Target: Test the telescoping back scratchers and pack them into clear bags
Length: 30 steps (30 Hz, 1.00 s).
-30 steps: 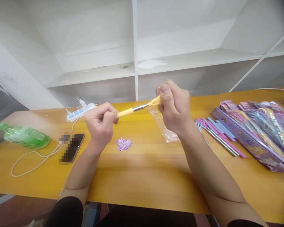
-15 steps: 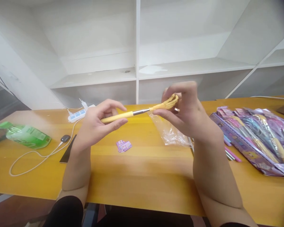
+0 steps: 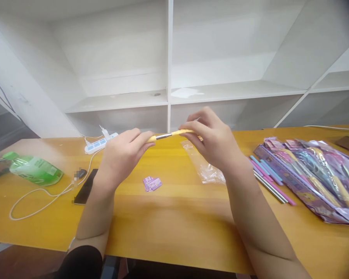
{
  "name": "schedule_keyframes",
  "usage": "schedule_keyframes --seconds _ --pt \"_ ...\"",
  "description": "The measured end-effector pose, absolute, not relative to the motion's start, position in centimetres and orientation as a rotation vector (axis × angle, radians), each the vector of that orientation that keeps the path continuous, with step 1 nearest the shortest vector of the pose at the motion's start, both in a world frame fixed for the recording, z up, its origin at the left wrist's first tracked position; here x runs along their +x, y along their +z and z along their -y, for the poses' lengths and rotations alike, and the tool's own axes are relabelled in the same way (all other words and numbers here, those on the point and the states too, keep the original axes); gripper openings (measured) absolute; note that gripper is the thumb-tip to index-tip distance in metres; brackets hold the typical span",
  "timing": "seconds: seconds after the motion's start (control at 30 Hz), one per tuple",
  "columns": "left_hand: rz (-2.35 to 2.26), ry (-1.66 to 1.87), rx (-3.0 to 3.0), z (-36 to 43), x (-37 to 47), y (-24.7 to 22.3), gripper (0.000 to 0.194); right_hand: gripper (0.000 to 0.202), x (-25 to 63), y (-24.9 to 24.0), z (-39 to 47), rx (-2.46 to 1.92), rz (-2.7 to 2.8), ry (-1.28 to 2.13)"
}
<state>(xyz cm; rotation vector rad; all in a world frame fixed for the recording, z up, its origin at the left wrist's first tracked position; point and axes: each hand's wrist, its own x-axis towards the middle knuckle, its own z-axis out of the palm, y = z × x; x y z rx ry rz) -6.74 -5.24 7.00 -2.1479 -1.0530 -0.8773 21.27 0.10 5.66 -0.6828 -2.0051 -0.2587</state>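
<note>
Yellow at both ends with metal between, a slim stick [image 3: 163, 136] is held above the orange-brown table [image 3: 174, 224] in the head view, one end wrapped in the left hand [image 3: 125, 157] and the other pinched by the right hand [image 3: 216, 145]. Small purple cards [image 3: 152, 183] lie on the tabletop, and a clear plastic wrapper [image 3: 206, 170] is partly hidden by the right hand.

The left hand [image 3: 123, 157] holds one end of a yellow back scratcher [image 3: 163, 136], the right hand [image 3: 213, 143] the other, above the table [image 3: 174, 228], where purple cards [image 3: 152, 184] and a clear plastic wrapper [image 3: 205, 170] lie.
</note>
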Motion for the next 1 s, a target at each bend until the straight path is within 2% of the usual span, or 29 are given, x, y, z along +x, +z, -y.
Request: schedule_keyframes --seconds 0.27,0.47,0.77,1.0 --pt "0.949 -0.858 -2.085 3.6 -5.4 5.7 0.015 0.023 19.2 4.7 -0.6 -0.670 2.086 -0.458" --pt "0.915 -0.894 -2.044 2.8 -5.5 5.5 0.015 0.016 19.3 4.6 -1.0 -0.580 2.045 -0.599" --pt "0.959 -1.073 -1.910 1.2 -9.6 7.1 0.015 0.019 24.2 5.8 -3.1 -0.626 1.917 -0.500" --pt "0.932 -1.028 -1.884 0.5 -10.7 7.1 0.013 0.017 25.3 5.9 -3.8 -0.596 1.908 -0.631"
